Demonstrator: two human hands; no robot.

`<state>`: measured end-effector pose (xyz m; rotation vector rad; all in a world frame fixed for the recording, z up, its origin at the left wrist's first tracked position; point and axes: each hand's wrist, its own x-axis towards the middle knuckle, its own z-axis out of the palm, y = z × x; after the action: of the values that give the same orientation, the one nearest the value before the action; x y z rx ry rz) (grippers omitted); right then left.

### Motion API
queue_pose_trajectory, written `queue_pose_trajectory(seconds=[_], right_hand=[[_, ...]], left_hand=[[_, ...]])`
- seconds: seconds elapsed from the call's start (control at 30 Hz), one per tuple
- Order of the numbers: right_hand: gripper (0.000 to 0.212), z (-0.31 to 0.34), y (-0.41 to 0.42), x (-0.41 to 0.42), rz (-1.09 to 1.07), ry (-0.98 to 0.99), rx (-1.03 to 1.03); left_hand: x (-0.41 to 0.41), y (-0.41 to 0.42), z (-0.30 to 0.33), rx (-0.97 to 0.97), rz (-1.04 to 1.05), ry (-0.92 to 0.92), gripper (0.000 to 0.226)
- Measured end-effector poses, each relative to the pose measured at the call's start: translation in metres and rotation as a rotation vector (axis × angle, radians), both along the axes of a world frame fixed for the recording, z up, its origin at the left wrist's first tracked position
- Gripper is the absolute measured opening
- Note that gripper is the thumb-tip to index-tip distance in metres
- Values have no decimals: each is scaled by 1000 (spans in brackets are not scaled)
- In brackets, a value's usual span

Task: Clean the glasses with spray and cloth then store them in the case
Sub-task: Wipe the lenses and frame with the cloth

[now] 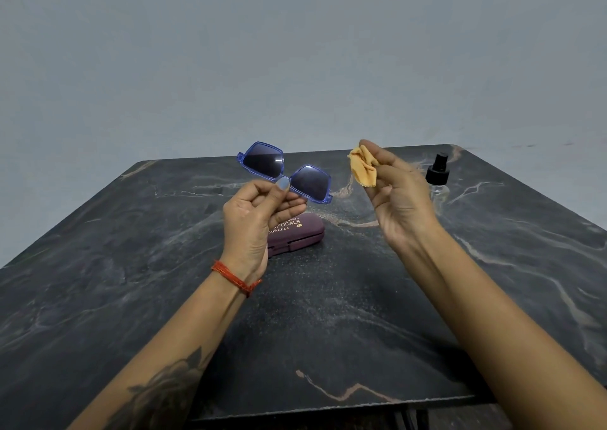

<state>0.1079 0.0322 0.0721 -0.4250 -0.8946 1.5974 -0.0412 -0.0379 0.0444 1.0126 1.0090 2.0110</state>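
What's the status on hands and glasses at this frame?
Left hand pinches the glasses at the bridge, raised. Right hand pinches the cloth, clear of the lenses. Case shut on the table; nothing in the way.

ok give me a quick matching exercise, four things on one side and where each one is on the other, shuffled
Things:
1. glasses
2. cloth
3. case
4. spray bottle

Places:
A. standing at the table's far right
B. pinched in the left hand
C. lying shut on the table
D. bunched in the right hand

Pairs: 1-B, 2-D, 3-C, 4-A
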Motion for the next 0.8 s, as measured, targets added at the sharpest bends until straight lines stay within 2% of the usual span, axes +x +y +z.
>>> queue_pose_trajectory(seconds=[0.1,0.2,0.3,0.47,0.63,0.8], right_hand=[[21,1,-1,2,105,121,-54],[24,0,0,-2,90,18,44],[27,-5,-2,-8,-52,-174,212],[26,-8,-12,-15,-265,-247,473],[21,-18,-14,-24,-594,-541,693],[21,-27,-6,-30,-808,-676,1007]], left_hand=[[0,0,0,-2,-1,9,10],[0,0,0,-3,1,12,11],[1,0,-1,-7,-1,19,10],[2,-1,-1,-7,-6,22,9],[3,-2,-1,-6,-19,34,12],[3,-2,-2,-18,-25,48,8]])
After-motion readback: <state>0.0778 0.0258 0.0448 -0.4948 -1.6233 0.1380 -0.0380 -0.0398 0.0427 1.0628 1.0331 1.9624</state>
